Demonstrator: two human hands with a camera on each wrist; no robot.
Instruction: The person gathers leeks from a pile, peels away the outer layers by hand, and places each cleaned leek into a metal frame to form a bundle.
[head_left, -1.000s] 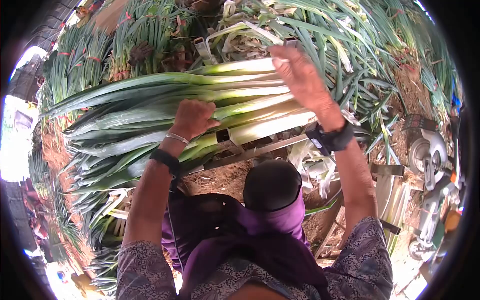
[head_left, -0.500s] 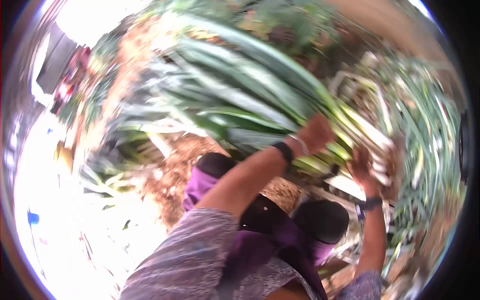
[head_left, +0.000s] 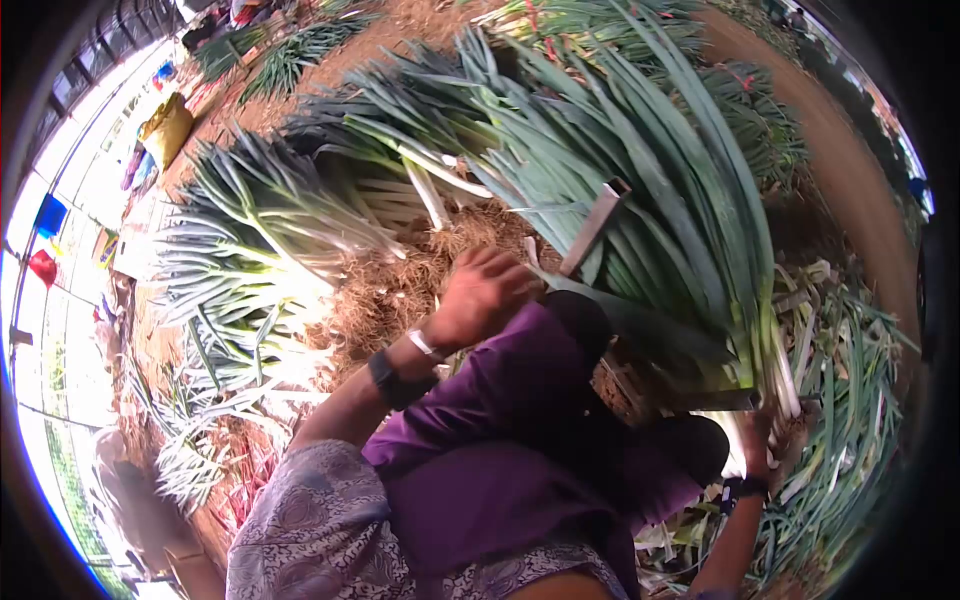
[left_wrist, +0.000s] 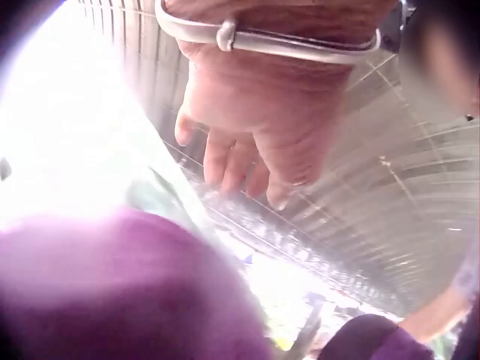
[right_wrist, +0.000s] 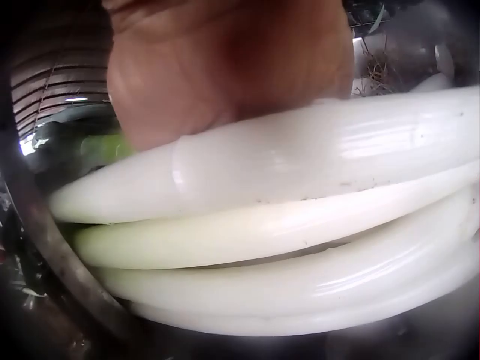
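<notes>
A large bundle of leeks [head_left: 660, 190] lies across a metal frame [head_left: 592, 230], its green leaves spreading up and left, its white ends at the lower right. My left hand [head_left: 485, 298] is off the bundle, over my raised knee; in the left wrist view this hand [left_wrist: 255, 127] holds nothing and its fingers hang loosely bent. My right hand [head_left: 757, 435] is at the white ends. Close in the right wrist view, the palm [right_wrist: 232, 67] lies against several white stalks [right_wrist: 262, 172]; its fingers are hidden behind them.
Loose leeks with roots [head_left: 290, 250] lie on the soil to the left. Leaf trimmings [head_left: 850, 400] are heaped at the right. More tied bundles [head_left: 640, 30] lie at the back, with a yellow sack [head_left: 166, 130] at the far upper left.
The head view has swung left. My left hand has come off the bundle and moved left of it, while my right hand has stayed by the white ends.
</notes>
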